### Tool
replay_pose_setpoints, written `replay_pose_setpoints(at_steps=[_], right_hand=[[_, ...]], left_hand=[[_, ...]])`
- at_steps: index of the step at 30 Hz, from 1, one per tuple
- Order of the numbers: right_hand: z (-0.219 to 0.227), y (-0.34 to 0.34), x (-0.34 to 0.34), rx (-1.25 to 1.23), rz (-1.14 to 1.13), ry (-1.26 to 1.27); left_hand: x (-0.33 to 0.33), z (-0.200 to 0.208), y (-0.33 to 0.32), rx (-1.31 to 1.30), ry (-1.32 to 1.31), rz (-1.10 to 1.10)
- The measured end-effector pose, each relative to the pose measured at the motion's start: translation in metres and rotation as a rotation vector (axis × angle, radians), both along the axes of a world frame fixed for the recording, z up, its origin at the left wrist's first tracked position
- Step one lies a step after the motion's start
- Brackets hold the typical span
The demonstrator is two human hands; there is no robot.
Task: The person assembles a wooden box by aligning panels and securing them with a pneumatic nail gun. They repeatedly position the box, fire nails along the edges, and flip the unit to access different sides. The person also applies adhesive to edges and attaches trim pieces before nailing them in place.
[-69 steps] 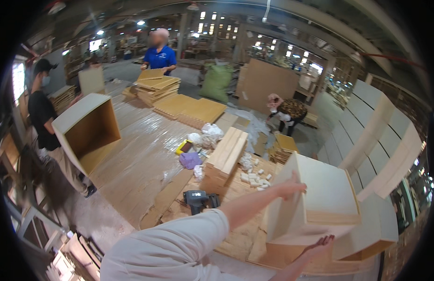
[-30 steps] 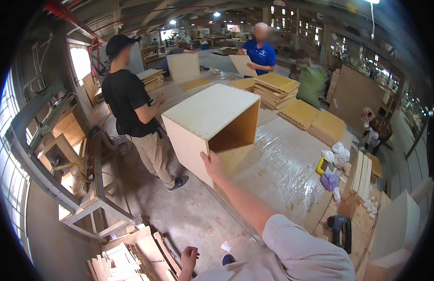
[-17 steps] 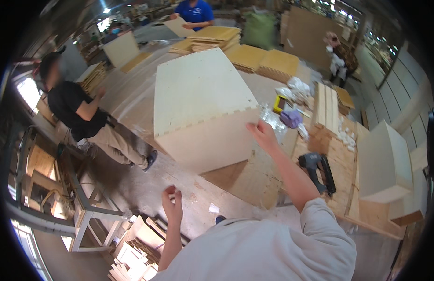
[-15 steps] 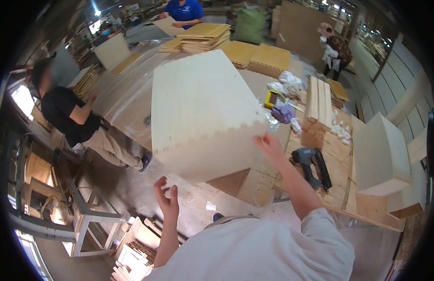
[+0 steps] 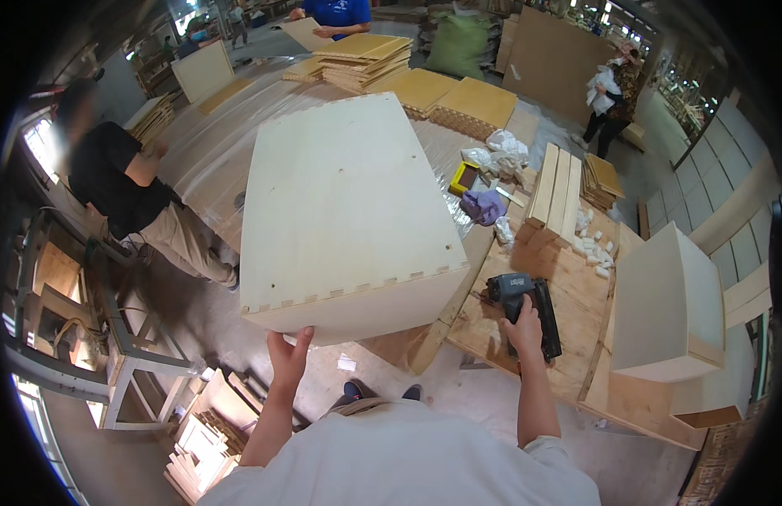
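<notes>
A large pale wooden box (image 5: 349, 194) with finger-jointed edges stands in front of me, its broad panel facing up. My left hand (image 5: 290, 356) is at the box's lower front edge, thumb and finger against the wood; its other fingers are partly hidden. To the right, my right hand (image 5: 526, 331) is wrapped round the handle of a black and grey nail gun (image 5: 513, 288), which rests on or just above the plywood workbench (image 5: 483, 325).
Beside the box lie a purple cloth (image 5: 483, 207), a yellow case (image 5: 463, 178) and long wooden boards (image 5: 553, 192). Another pale box (image 5: 667, 304) stands at the right. A co-worker in black (image 5: 125, 181) stands left, near a metal frame (image 5: 125, 379). Stacked panels (image 5: 365, 63) lie farther back.
My right hand has left the box's corner and taken hold of the nail gun. My left hand has come up to the box's front edge. The box now sits turned slightly.
</notes>
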State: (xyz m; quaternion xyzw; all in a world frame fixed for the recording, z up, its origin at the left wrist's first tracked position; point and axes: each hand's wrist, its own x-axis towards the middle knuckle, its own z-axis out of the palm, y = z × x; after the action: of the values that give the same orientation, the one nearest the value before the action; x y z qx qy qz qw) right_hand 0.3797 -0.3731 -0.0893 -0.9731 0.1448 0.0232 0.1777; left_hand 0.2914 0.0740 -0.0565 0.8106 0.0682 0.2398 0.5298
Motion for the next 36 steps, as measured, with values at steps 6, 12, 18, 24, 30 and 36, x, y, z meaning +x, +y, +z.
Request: replay_pose_setpoints(at_steps=[6, 12, 18, 24, 30, 36], right_hand=[[-0.031, -0.009, 0.021, 0.048, -0.026, 0.006], [0.068, -0.015, 0.004, 0.562, 0.031, 0.021], [0.262, 0.037, -0.049, 0.73, 0.136, -0.094], [0.388, 0.108, -0.071, 0.736, 0.152, -0.046], [0.401, 0.149, -0.069, 0.692, 0.09, 0.04], [0.398, 0.157, -0.065, 0.665, 0.09, 0.126]], left_hand=[[-0.004, 0.004, -0.011, 0.137, 0.037, -0.025], [-0.015, 0.002, 0.019, 0.388, 0.11, -0.096], [-0.014, -0.01, 0.039, 0.431, 0.046, -0.231], [0.002, -0.015, 0.047, 0.483, -0.05, -0.325], [0.007, -0.021, 0.053, 0.474, -0.105, -0.356], [0.009, -0.024, 0.056, 0.486, -0.089, -0.371]])
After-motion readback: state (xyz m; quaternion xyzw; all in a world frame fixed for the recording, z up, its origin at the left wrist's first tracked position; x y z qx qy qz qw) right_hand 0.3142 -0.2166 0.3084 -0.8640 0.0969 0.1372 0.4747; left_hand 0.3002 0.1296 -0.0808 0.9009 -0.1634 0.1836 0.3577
